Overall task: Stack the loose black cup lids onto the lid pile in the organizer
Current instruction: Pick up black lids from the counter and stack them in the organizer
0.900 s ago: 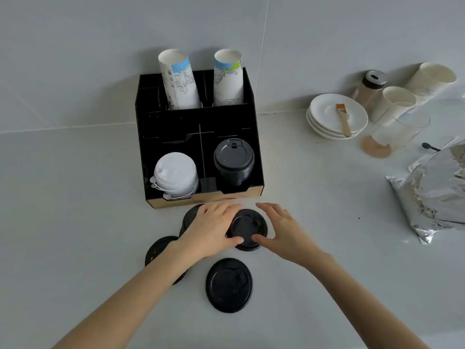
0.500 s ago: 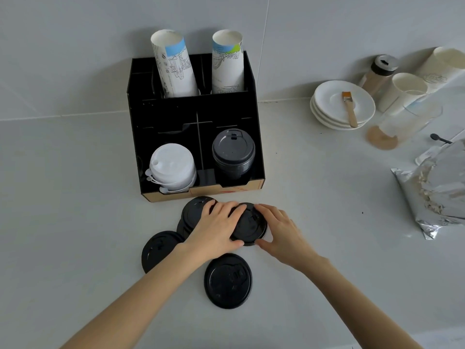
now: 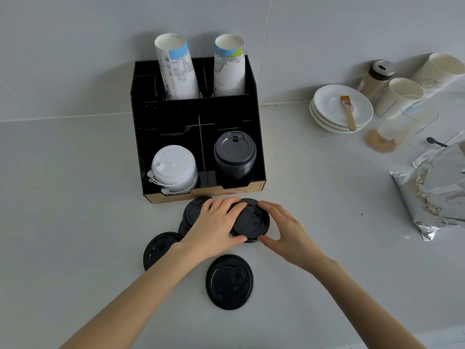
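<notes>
Both hands' fingers pinched round black plastic cup lid [image 3: 251,220] by its rim: left hand [image 3: 214,227], right hand [image 3: 286,233]. Looked light, thin, bendy, probably slick; rim grip seemed best.

An organizer [image 3: 197,127] is set against the wall, with a lid pile [image 3: 235,157] held in its front right compartment. Loose lids [image 3: 229,281] are spread on the counter [image 3: 75,222] just before it, and saucers [image 3: 341,109] are stacked well to its right.
</notes>
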Motion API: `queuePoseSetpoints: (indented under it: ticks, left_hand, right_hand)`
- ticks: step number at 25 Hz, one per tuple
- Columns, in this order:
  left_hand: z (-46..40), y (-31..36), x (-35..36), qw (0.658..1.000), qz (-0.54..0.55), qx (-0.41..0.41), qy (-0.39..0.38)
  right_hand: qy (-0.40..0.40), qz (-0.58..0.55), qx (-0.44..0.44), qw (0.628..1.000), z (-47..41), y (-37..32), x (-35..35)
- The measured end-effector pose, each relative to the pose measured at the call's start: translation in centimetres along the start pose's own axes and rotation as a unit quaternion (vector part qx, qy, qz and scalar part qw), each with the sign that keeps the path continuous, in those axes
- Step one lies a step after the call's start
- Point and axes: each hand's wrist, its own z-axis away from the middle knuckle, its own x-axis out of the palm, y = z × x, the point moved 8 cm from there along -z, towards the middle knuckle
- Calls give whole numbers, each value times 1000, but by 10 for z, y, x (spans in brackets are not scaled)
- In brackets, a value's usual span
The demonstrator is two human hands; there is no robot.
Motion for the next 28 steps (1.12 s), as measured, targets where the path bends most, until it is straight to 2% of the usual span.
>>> queuePoseSetpoints:
  ticks: [4,13,28]
  left_hand:
    - [6,4,-24,998,33,20,45]
    - [14,1,-71,992,26,24,124]
    - [-28,-28,-117,983,80,-26,162]
  right_hand:
    - [14,-1,-35,999,3,-15,-17]
    - [40,7,-89,995,-5,-50,-50]
    - [84,41,-115,989,-69,-71,-85]
